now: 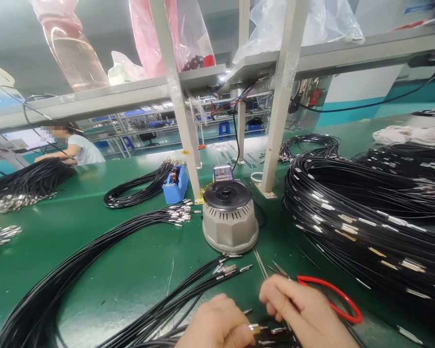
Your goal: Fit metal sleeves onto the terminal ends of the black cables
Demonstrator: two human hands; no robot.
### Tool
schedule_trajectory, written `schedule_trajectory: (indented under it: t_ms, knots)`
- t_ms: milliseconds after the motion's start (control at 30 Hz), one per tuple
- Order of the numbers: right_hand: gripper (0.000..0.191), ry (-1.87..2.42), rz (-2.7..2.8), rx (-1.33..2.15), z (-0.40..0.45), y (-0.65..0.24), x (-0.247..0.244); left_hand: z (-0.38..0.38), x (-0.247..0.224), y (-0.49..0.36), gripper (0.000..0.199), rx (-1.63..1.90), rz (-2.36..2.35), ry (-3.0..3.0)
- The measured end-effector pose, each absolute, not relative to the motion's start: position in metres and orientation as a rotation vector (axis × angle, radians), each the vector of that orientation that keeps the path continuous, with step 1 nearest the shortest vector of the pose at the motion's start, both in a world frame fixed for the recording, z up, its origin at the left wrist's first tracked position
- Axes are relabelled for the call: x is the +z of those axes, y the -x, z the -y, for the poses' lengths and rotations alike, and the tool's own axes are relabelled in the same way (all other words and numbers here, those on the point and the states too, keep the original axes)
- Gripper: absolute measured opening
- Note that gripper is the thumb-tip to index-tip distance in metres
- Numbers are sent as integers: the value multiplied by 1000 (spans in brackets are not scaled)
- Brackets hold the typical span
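1. The left hand (pixel 217 325) and right hand (pixel 304 314) are cut off by the bottom edge.
2. The right hand hides part of the red-handled scissors (pixel 333 297).
3. The distant person's face (pixel 52 131) is blurred.
4. The cable coil (pixel 369 217) runs past the right edge.

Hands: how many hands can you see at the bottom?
2. The left hand pinches a metal cable tip; the right hand is beside it, near the red-handled scissors. The far person's hands are too small to count.

Head-worn view, forward-down, close over green bench (pixel 130 270).
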State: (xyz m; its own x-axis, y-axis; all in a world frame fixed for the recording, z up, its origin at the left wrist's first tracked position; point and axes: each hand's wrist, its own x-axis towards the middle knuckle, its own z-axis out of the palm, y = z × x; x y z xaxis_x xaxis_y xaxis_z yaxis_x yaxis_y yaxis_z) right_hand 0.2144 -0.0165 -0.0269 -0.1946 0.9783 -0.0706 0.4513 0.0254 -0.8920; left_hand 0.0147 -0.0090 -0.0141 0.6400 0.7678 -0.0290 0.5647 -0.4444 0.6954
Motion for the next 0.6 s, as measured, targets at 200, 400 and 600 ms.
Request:
schedule_trajectory:
  t_ms: [200,400,600]
  knots:
    - [28,1593,1959,645,-23,-224,-35,1,-25,-25,86,577,-919,-2432]
    - [23,1626,2030,591,-31,-211,-34,-13,-9,-16,34,506,-1063,-2171]
    - [20,1499,1954,777,-12,-224,1,-23,12,-40,23,670,-1142,-2102]
